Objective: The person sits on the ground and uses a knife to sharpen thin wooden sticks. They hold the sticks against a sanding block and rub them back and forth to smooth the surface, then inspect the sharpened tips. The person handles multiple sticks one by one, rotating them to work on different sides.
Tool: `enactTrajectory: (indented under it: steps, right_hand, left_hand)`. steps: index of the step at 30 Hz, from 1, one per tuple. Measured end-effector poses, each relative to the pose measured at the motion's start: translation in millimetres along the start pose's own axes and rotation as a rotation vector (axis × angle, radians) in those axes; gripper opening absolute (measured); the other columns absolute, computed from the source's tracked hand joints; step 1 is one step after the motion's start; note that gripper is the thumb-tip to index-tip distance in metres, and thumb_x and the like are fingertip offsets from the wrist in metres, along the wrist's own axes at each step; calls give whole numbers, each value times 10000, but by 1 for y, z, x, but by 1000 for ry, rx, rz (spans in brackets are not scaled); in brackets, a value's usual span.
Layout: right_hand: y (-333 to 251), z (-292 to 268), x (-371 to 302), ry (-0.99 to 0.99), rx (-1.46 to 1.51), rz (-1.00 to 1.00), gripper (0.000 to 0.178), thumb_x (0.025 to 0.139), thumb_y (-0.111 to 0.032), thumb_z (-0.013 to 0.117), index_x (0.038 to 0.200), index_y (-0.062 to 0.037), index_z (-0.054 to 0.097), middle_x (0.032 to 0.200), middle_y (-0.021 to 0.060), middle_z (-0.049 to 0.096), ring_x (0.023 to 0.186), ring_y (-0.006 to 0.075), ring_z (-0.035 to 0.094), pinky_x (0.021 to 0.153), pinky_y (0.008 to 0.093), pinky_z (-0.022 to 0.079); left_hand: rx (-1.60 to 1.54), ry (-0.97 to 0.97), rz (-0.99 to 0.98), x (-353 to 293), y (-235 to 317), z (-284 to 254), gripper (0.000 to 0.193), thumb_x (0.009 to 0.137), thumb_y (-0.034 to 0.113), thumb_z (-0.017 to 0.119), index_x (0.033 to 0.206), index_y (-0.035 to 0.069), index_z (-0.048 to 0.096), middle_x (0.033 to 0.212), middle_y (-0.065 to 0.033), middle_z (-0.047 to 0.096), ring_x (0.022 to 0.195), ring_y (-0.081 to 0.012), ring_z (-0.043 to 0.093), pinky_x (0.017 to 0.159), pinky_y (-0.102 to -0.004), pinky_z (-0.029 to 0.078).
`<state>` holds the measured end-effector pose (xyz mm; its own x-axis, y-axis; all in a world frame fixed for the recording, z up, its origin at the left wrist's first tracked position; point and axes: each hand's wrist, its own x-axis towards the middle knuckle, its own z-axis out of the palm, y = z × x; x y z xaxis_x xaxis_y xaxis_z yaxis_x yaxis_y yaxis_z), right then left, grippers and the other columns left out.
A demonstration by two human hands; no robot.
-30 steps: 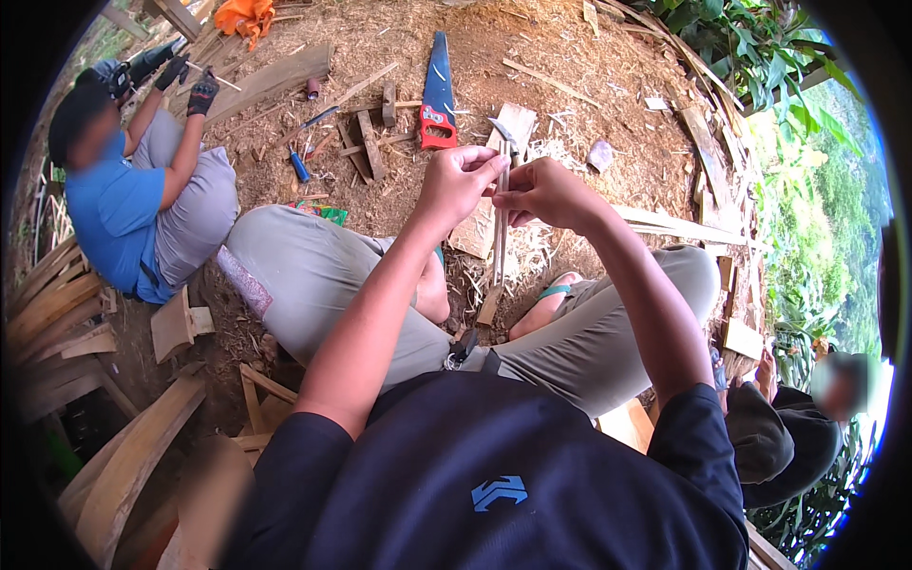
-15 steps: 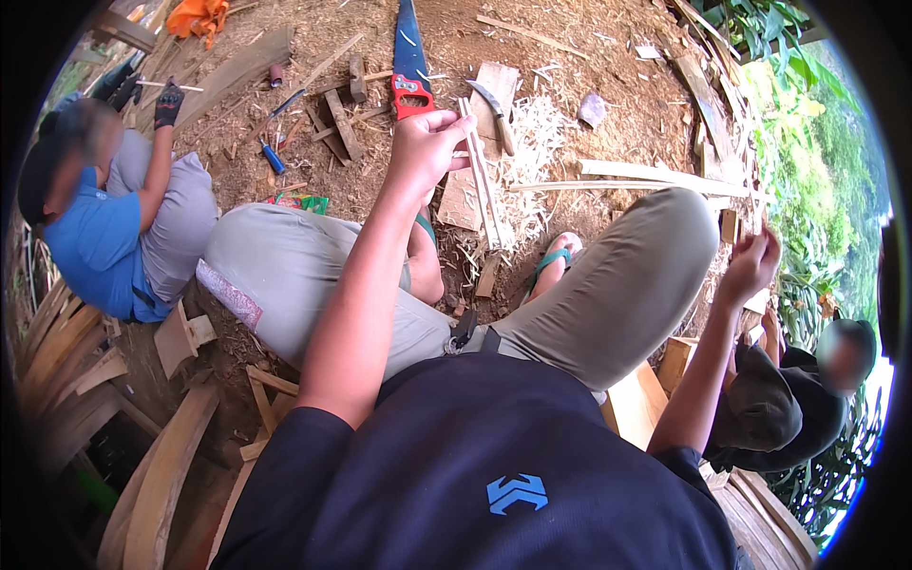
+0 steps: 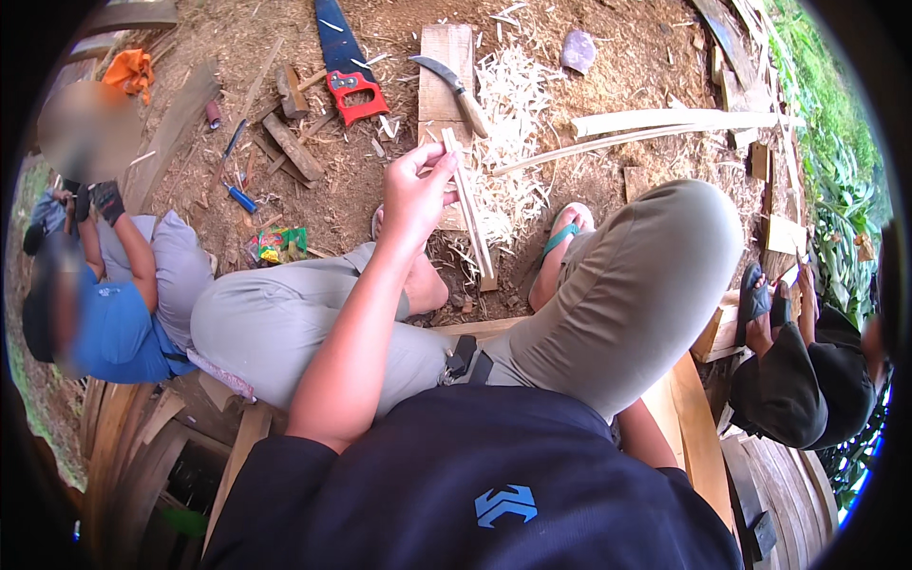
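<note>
My left hand (image 3: 418,195) pinches a few thin, pale wooden strips (image 3: 465,199) near their upper end. They slant down between my feet, over the shavings. Of my right arm (image 3: 646,434) only a part shows beside my right thigh, and its hand is hidden behind the leg. Beyond my left hand a curved knife (image 3: 461,93) with a wooden handle lies across a flat board (image 3: 444,57). Left of the board rests a hand saw (image 3: 347,71) with a red handle and blue blade.
Pale shavings (image 3: 518,104) are heaped right of the board. Two long wooden strips (image 3: 665,123) lie beyond my right knee. A hammer (image 3: 293,142) and a blue-handled tool (image 3: 239,197) lie at left. One person in blue (image 3: 119,323) sits at left, another in black (image 3: 798,389) at right.
My right hand has dropped from its raised place at the right and gone out of sight behind my leg. My left hand still holds the strips, slightly lower; the view has shifted.
</note>
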<state>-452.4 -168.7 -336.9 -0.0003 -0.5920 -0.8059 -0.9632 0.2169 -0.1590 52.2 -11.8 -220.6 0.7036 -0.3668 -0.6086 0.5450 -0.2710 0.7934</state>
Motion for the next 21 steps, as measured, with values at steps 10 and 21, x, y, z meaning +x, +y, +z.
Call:
enactTrajectory:
  steps: [10, 21]
  right_hand:
    - [-50, -30, 42, 63, -97, -84, 303, 1005, -149, 509, 1258, 0, 584, 1111, 160, 666, 981, 252, 642, 845, 363, 512]
    - [-142, -188, 22, 675, -20, -886, 329, 985, -125, 530, 1291, -20, 589, 1177, 172, 658, 1039, 257, 650, 899, 384, 506]
  left_hand:
    - [46, 17, -134, -15, -13, -2, 302, 980, 171, 647, 1199, -36, 629, 1063, -74, 681, 889, -136, 675, 716, -302, 586]
    - [63, -109, 73, -60, 17, 11, 266, 954, 177, 677, 1156, 4, 660, 1000, -51, 680, 860, -120, 674, 673, -298, 590]
